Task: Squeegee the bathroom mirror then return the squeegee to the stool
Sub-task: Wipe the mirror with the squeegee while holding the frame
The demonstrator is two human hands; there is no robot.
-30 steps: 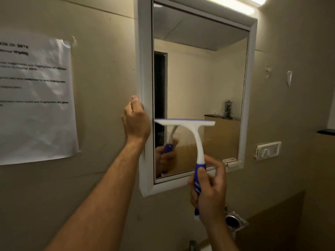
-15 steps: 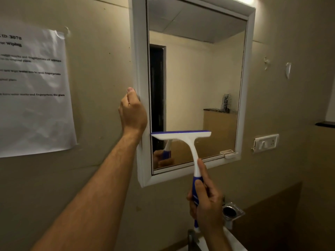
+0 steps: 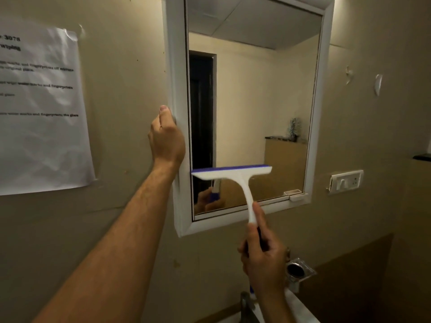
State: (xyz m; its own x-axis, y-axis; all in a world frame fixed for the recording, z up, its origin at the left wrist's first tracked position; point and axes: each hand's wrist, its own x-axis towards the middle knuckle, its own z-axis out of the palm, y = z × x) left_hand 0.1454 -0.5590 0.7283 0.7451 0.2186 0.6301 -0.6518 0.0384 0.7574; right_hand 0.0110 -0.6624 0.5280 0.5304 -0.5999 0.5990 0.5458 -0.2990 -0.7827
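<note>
- Right hand [image 3: 263,259] — nearest the camera, below the mirror's lower edge — is wrapped tight around the squeegee [image 3: 235,180] handle, thumb running up the white neck, the blue grip mostly hidden in the fist.
- Squeegee stands upright, its handle crossing the lower frame; the blade lies level against the glass in the lower left part of the mirror [image 3: 256,94], its left end at the frame's inner left edge. A blue strip tops the white blade.
- Left hand [image 3: 166,142], arm stretched out, is closed on the outer left side of the mirror's white frame, just above blade height, thumb pointing up along the frame.
- In the glass under the blade: a reflection of fingers on the blue grip.
- Small white catch [image 3: 295,195] sits at the mirror's lower right corner.
- Paper [image 3: 42,113] with blurred print hangs on the wall left of the mirror, well apart from the frame.
- Switch plate [image 3: 346,181] is on the wall right of the mirror, near its lower corner.
- Metal fitting [image 3: 297,271] sticks out of the wall below the mirror, just beside the right hand.
- Stool does not show — only the wall.
</note>
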